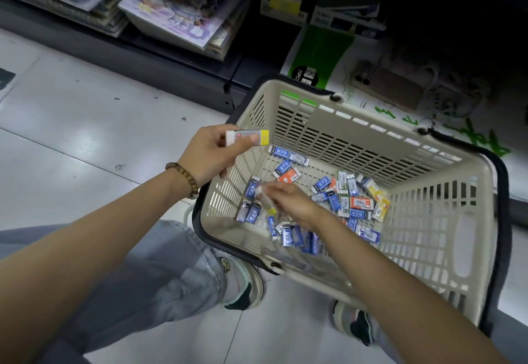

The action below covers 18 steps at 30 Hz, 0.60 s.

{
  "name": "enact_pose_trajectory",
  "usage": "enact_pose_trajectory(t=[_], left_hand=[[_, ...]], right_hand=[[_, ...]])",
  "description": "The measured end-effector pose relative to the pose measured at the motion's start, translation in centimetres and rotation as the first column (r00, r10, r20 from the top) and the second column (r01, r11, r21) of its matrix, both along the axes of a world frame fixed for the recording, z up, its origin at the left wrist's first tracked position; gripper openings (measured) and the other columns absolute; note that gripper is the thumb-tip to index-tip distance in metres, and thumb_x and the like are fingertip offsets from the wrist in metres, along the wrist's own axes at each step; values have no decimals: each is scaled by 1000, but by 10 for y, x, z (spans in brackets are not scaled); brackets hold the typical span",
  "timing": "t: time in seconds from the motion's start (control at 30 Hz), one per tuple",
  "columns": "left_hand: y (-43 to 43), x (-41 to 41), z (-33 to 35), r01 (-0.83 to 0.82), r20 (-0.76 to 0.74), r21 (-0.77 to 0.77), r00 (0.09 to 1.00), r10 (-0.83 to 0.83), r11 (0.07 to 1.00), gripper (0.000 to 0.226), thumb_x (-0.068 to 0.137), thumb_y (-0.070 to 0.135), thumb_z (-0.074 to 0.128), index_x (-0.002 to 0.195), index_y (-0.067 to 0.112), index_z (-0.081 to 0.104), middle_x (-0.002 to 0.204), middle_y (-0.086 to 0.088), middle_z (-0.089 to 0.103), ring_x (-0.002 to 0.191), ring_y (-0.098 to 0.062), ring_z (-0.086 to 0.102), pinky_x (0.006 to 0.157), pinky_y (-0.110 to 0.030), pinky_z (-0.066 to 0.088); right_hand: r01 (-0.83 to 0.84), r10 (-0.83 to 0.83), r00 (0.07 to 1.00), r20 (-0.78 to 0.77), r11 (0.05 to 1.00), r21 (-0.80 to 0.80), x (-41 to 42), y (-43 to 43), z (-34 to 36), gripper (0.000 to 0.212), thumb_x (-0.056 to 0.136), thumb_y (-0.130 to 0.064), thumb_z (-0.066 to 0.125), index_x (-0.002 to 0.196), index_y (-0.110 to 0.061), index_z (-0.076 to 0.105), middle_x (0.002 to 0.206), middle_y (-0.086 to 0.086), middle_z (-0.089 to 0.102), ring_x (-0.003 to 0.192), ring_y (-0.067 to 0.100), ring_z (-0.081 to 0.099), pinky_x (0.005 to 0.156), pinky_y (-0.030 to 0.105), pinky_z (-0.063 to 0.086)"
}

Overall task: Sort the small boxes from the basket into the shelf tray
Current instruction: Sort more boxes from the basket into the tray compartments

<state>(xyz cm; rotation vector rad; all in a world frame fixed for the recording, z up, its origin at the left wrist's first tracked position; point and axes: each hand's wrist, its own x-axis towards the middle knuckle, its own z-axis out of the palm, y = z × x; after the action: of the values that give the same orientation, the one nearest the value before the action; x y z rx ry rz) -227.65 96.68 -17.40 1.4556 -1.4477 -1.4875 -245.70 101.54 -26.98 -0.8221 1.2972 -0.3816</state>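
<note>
**Two boxes in hand at the basket**

On my feed the left hand [210,155] sits left of centre in the frame, over the left corner of the basket [368,135]. Its thumb and curled fingers pinch a white-and-yellow box [248,137] by its long sides, with the yellow end pointing toward the right of the frame. A bead bracelet [183,175] rings that wrist.

The right hand [290,202] reaches in from the lower right and is down inside the basket, near the middle of the frame. It is blurred, but I can make out its fingers curled round a pale box [265,196] with a yellow end, held low over the basket floor. I cannot tell whether that box touches the floor.

The beige slatted basket has dark handles folded along its rim. It stands on the pale tiled floor [71,135] and fills the centre right of the frame. The small boxes [343,195] lie loose across its bottom. Most are blue and white, with a few orange, green and yellow ones, and they lie thickest to the right of the right hand and just below it.

In the upper left, notebooks [177,12] are stacked on a dark low shelf [148,57]. Toward the lower edge I see grey trousers [148,272] and a shoe [245,286] just beside the basket's near corner.
</note>
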Motion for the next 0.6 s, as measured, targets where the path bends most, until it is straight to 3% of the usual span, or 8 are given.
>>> enact_pose_trajectory(t=[0.07,0.13,0.2,0.23,0.3,0.4,0.6], left_hand=[[0,-5,3,48,14,-34,999,-48,998,28,74,43,67,78,16,66,45,12,47,41,-2,43,39,-15,41],[0,-13,7,98,-46,-17,994,-99,995,24,73,40,66,75,17,61,62,12,59,57,-4,57,52,-17,52],[-1,-23,5,133,-161,59,979,-122,989,18,78,27,65,77,12,55,89,2,68,78,-15,69,66,-24,58],[0,-28,6,150,-220,98,967,-126,984,17,80,19,65,77,11,51,92,-5,69,81,-19,71,67,-26,58],[3,-38,8,189,-299,151,944,-138,970,22,76,14,68,78,10,47,82,-12,71,77,-24,72,63,-24,58],[7,-48,10,210,-320,193,937,-141,958,25,68,21,71,87,10,57,76,-7,73,72,-19,72,60,-20,57],[14,-59,-5,165,-345,377,938,-27,911,15,86,23,60,97,16,68,96,-4,70,73,-13,70,65,-21,56]], right_hand=[[297,-304,935,183,953,68,-20,-8,29,28,99,-25,44,109,-5,61,92,6,66,75,15,63,70,25,57],[423,-421,879,224,905,42,-38,-13,56,28,100,-20,41,114,-1,58,96,8,66,79,17,62,74,26,57],[470,-446,867,223,880,-71,-50,-13,81,26,100,-14,40,115,-1,57,99,7,67,81,14,65,78,24,55],[502,-467,852,235,856,-121,-54,-12,93,24,99,-14,40,111,-4,59,100,6,68,81,12,67,80,23,55],[557,-500,820,279,808,-191,-60,-8,113,18,98,-14,44,105,-8,60,97,3,69,81,8,67,81,22,54],[579,-526,812,251,776,-249,-63,0,130,13,92,-15,55,100,-15,65,83,-7,68,73,3,61,74,16,50],[644,-599,752,274,757,-110,-51,11,114,8,87,-9,61,88,-14,67,72,-7,71,65,3,63,65,14,53]])
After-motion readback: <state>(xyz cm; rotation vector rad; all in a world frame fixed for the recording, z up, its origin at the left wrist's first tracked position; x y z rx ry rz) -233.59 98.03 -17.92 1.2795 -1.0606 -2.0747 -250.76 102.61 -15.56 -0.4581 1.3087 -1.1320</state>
